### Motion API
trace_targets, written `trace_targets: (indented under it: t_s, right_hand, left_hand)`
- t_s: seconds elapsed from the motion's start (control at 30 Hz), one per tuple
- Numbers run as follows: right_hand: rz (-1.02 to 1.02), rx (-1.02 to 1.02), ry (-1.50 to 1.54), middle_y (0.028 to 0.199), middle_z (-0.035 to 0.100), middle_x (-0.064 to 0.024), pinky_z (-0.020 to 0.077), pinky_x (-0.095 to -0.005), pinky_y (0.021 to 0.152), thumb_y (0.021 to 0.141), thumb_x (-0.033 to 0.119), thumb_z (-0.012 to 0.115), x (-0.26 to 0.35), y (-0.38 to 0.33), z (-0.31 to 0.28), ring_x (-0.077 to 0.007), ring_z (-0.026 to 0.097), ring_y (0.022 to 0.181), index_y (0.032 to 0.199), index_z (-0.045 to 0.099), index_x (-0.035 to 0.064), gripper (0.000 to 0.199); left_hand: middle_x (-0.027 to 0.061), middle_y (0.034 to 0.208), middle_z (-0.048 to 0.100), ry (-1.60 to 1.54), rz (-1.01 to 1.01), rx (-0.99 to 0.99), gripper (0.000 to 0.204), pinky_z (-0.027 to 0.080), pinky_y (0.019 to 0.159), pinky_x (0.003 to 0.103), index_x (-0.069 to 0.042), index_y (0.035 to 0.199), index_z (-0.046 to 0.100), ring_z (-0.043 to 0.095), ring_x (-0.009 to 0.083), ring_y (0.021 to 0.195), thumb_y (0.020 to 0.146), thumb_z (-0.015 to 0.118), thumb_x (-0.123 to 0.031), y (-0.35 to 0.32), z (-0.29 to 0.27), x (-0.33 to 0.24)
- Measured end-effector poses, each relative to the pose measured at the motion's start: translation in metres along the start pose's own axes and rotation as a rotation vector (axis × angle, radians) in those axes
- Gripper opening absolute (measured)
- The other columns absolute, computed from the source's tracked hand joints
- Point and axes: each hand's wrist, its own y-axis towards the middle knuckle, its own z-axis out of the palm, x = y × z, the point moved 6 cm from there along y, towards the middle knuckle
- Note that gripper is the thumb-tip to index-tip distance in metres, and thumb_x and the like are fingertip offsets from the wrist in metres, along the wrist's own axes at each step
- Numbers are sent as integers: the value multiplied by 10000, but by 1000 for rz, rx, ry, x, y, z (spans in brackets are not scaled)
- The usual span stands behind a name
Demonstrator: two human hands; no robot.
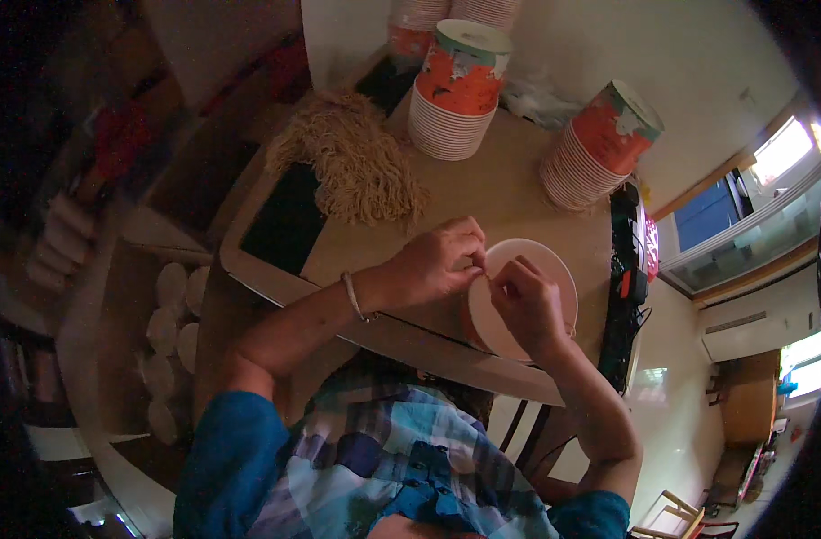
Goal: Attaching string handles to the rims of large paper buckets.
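I'm viewing a table point(265, 280): string point(352, 162) lying by its left edge, stacks point(460, 90) toward the far edge, seemingly waiting; tub point(495, 325) sitting nearest, apparently midway; left hand point(437, 262), right hand point(529, 301) pinching closed, contents unclear.

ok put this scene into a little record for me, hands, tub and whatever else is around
left hand: fingers bunched at the paper tub's upper-left rim
right hand: fingers curled over the tub's opening, close to the left hand
between fingers: too small to tell
paper tub: open, white inside
table: beige string bundle at the left; inverted paper-tub stacks toward back and right
left of table: open cardboard box holding white round items
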Motion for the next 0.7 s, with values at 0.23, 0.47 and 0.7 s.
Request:
trace_targets:
  t_s: [0.23,0.47,0.7]
  right_hand:
    - [-26,-8,-37,823,559,-159,468,-458,611,756,32,602,2,0,2,-400,586,746,809,507,43,109]
    - [-40,-84,-66,704,557,-144,446,-344,529,742,7,636,2,-3,1,-253,569,579,743,515,18,121]
    - [40,-22,-68,748,587,-180,475,-471,605,768,82,610,0,-3,1,-396,601,717,799,508,53,111]
  left_hand:
    - [95,961,536,10,26,-34,101,482,798,330,-20,859,588,575,253,922,782,647,-48,-3,-1,7]
    - [88,950,525,8,31,-68,96,498,736,329,-19,852,587,585,234,860,784,654,-36,-7,-2,6]
    - [97,946,501,114,49,-105,116,495,698,337,-26,855,552,573,239,810,783,642,-25,-13,-3,6]
